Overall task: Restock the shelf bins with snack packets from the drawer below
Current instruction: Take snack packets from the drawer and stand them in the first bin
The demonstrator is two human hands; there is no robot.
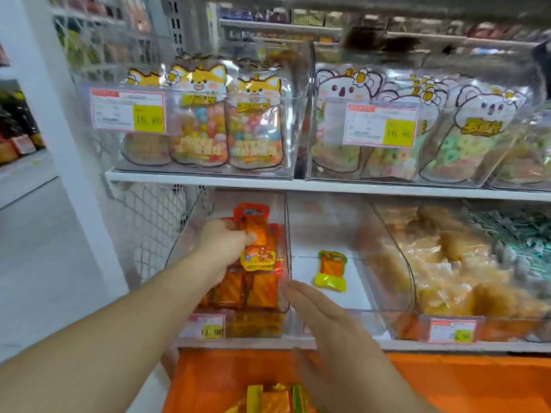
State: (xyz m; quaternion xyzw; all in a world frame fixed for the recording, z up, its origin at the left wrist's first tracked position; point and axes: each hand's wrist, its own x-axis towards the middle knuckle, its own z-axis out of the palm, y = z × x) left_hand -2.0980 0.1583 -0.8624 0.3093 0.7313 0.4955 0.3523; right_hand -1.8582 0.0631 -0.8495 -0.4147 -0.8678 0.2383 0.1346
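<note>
2 hands in view. Your left hand (226, 242) is inside the left clear bin (284, 234), its fingers curled on an orange snack packet (257, 232) atop the packet pile there. Your right hand (322, 317) is blurred, fingers straight and together, holding nothing, in front of the middle bin (384, 293). 1 green-and-yellow packet (331, 271) lies alone on that bin's floor. More packets (274, 399) sit in the orange drawer (462, 383) below the shelf.

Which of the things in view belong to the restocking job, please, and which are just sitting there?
Job:
left hand gripping orange snack packets
left bin
single packet in the middle bin
drawer
right hand

Not the job:
candy bags on the upper shelf
price tags
</note>
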